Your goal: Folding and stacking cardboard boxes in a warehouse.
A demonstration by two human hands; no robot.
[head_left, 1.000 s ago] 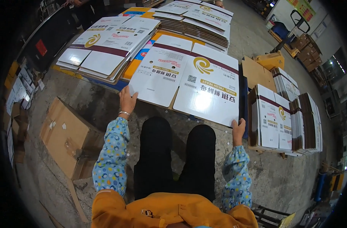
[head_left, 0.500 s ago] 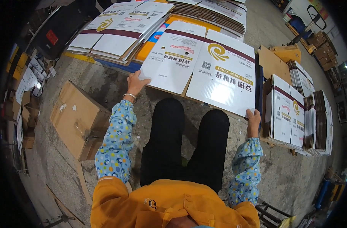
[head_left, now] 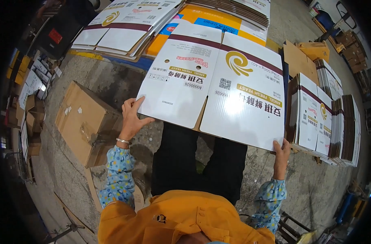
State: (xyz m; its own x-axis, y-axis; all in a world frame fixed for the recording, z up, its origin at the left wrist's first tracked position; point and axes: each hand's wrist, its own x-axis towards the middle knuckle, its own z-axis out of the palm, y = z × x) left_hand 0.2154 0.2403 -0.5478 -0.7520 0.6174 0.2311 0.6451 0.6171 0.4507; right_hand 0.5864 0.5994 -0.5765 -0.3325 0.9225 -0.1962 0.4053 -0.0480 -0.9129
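A flat, folded cardboard carton (head_left: 242, 118), white with a maroon band and a gold swirl, is held in front of me between both hands. My left hand (head_left: 131, 118) grips its near left corner, thumb and fingers on the edge. At the near right corner my right hand (head_left: 281, 152) pinches the carton, thumb on top. Its near edge hangs over my thighs. Beyond it an orange and blue printed carton (head_left: 218, 18) lies flat, partly covered by the held one.
To the far left lies a stack of flat white cartons (head_left: 124, 24); another stack (head_left: 250, 8) stands at the back. Several bundles of folded cartons (head_left: 311, 118) stand on the right. A brown cardboard box (head_left: 88, 122) sits on the floor at left.
Both hands have drawn the white carton toward me and raised it. More of the orange and blue carton beneath now shows.
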